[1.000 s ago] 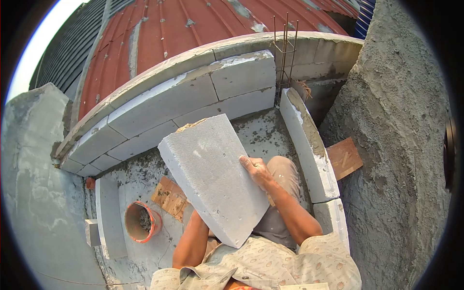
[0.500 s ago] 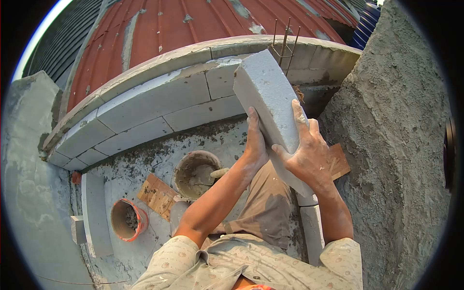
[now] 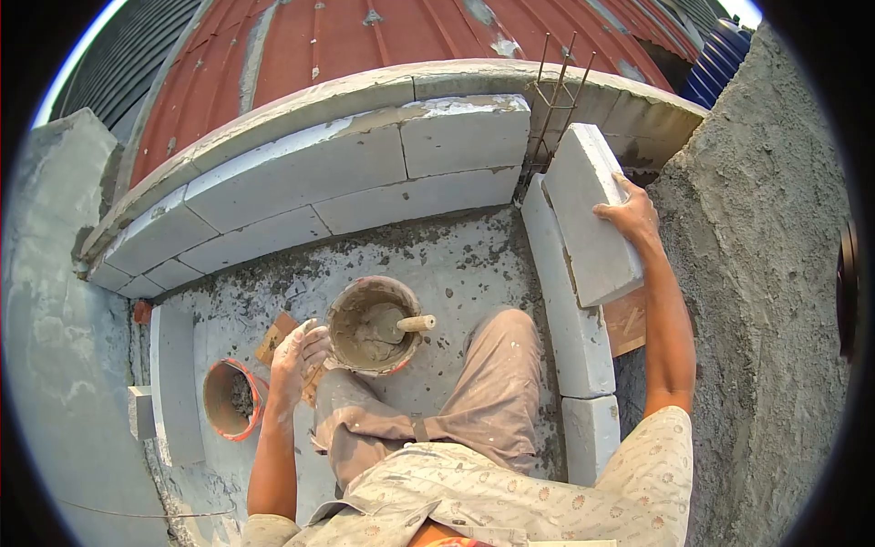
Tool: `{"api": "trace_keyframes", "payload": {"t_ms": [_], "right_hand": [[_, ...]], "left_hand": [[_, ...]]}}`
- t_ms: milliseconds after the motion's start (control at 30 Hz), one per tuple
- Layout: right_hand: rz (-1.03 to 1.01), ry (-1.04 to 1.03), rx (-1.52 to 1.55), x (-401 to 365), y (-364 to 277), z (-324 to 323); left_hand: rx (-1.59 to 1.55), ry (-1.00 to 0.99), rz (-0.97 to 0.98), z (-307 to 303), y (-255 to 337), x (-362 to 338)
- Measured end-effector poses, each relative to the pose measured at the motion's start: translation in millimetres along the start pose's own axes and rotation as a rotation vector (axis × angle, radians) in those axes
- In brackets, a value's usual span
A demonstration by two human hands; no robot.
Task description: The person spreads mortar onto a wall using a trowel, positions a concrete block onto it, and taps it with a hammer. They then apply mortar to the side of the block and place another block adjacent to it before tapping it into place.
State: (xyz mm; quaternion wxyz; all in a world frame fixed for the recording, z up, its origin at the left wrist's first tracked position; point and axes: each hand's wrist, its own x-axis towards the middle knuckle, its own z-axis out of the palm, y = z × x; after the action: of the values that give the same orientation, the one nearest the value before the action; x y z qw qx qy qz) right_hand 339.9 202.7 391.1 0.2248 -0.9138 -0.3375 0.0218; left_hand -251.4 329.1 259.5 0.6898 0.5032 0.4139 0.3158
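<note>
The fingers of the right hand (image 3: pixel 629 217) curl over the tilted block's (image 3: pixel 588 205) right edge. The left hand (image 3: pixel 296 357), fingers spread, hangs beside the mortar bucket (image 3: pixel 332 334).

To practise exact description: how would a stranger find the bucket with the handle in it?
Find the curved wall of pale blocks. On the floor before it, beside the left hand, stands a grey bucket. Unlike the orange bucket further left, a wooden handle sticks out of it.
</note>
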Motion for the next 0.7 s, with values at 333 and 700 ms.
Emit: {"api": "trace_keyframes", "payload": {"t_ms": [333, 700], "right_hand": [[0.037, -0.035, -0.086, 29, -9, 32], [-0.006, -0.018, -0.136, 43, -7, 38]], "left_hand": [[-0.133, 0.359, -0.18, -45, -49, -48], [-0.099, 0.268, -0.214, -17, -53, -19]]}}
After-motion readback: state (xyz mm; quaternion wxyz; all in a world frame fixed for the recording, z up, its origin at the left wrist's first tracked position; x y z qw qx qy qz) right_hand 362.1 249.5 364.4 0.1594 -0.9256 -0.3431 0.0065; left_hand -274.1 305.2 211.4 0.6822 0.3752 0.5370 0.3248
